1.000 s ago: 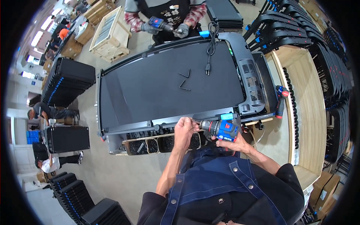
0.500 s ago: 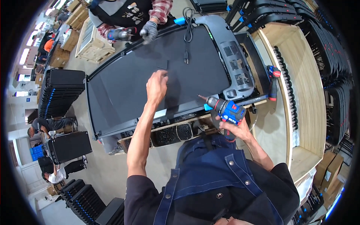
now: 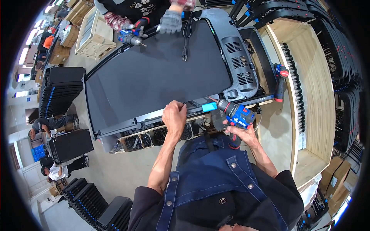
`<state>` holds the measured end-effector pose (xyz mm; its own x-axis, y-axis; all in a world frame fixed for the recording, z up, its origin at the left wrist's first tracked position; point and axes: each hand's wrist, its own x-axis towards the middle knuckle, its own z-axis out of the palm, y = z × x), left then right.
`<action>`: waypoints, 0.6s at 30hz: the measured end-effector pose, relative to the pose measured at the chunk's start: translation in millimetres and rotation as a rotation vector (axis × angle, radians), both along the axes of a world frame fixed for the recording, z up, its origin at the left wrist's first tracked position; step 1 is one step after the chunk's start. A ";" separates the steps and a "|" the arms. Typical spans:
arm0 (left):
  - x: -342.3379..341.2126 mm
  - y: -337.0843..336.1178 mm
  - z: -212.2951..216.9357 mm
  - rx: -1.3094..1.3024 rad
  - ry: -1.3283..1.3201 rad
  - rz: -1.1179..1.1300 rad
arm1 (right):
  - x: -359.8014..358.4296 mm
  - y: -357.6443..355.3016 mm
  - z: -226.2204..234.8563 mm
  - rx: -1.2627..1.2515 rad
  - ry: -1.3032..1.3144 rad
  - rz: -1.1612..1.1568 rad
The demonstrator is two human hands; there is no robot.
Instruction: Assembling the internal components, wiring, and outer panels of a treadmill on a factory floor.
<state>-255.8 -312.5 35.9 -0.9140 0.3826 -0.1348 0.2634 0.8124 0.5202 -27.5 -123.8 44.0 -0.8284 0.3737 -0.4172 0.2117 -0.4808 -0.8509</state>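
A treadmill deck with a black belt (image 3: pixel 154 73) lies across the bench, its grey motor cover (image 3: pixel 241 63) to the right. My left hand (image 3: pixel 175 119) is closed at the deck's near side rail; its fingers hide whatever they hold. My right hand (image 3: pixel 244 134) grips a blue and black cordless drill (image 3: pixel 239 115), its chuck pointing left beside a bright blue piece (image 3: pixel 209 107) on the near rail. A black power cord (image 3: pixel 186 38) lies on the belt's far right.
Across the deck stands a person with a gloved hand (image 3: pixel 170 22) and another cordless drill (image 3: pixel 130 37). Trays of small black parts (image 3: pixel 160 135) sit below the near rail. At right are a wooden crate (image 3: pixel 314 92) and another power tool (image 3: pixel 280 81). Stacked black decks (image 3: pixel 63 90) stand left.
My left hand has come back from the belt to the near rail. The small dark L-shaped piece no longer shows on the belt. The other person's gloved hand and drill have shifted.
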 end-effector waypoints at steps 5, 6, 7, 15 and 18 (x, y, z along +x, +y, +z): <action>-18.9 15.2 -3.6 0.071 0.479 -0.540 | -6.6 5.3 15.3 0.036 0.003 0.053; -24.1 19.0 -1.9 0.068 0.523 -0.657 | -8.6 7.9 20.7 0.084 0.017 0.082; -28.1 23.1 -1.1 0.126 0.494 -0.686 | -10.3 11.8 26.4 0.092 0.009 0.084; -53.9 23.5 -22.4 0.294 0.266 -0.722 | -46.1 30.8 53.0 0.681 -0.139 0.393; -57.7 22.2 -29.7 0.367 0.261 -0.719 | -72.0 38.2 66.6 0.857 -0.329 0.527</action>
<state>-313.4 -290.2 6.2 -0.4159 0.8610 0.2927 0.7997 0.1930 0.5685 -99.5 -85.6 110.6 -0.8657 0.2756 -0.4179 0.5006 0.4729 -0.7251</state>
